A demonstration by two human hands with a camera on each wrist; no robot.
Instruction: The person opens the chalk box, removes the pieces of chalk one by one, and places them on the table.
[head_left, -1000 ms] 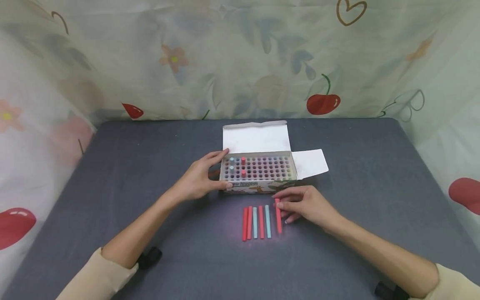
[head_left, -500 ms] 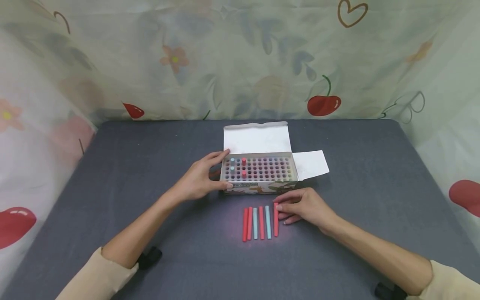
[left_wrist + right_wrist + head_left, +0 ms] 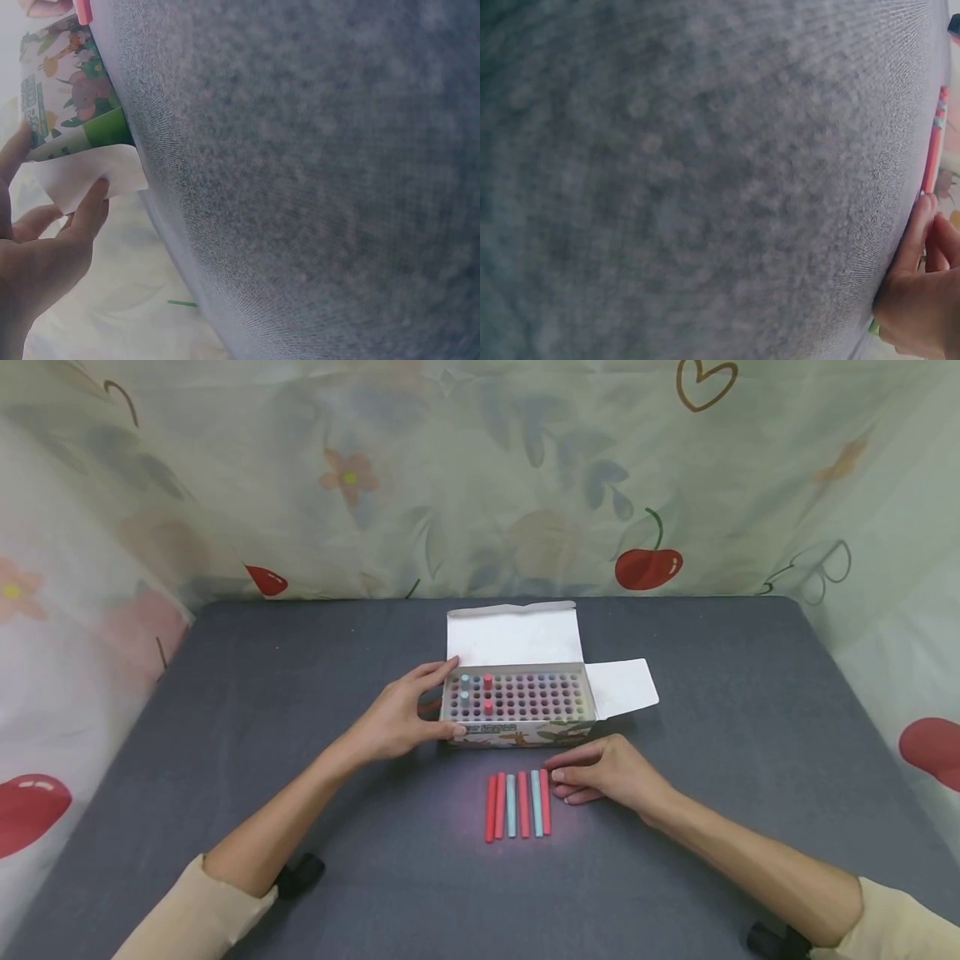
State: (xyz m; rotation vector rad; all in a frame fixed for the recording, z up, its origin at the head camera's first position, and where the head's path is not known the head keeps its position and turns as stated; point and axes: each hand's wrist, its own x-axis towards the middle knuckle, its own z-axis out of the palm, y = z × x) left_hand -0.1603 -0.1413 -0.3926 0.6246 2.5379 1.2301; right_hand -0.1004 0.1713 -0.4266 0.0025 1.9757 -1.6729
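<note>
My left hand [image 3: 393, 714] grips the left end of an open chalk box [image 3: 517, 737], thumb at its front and fingers round the side. In the left wrist view, a fingertip presses a white side flap [image 3: 97, 169]. Inside the box, a tray of round holes [image 3: 528, 697] bears two blue and two red chalks at its left. In front lies a row of chalk sticks, red [image 3: 490, 810] and blue [image 3: 512, 806]. My right hand [image 3: 607, 777] pinches the far end of the rightmost red chalk [image 3: 545, 806], which lies close beside a blue one [image 3: 536, 806].
The box's white lid [image 3: 513, 635] stands up at the back, and another flap [image 3: 622, 687] sticks out to the right. A dark grey cloth [image 3: 375, 877] covers the table. Behind hangs a patterned curtain [image 3: 465, 485].
My right hand has brought the red chalk leftward, from apart to right beside the row's last blue stick. The left hand and the box have stayed in place.
</note>
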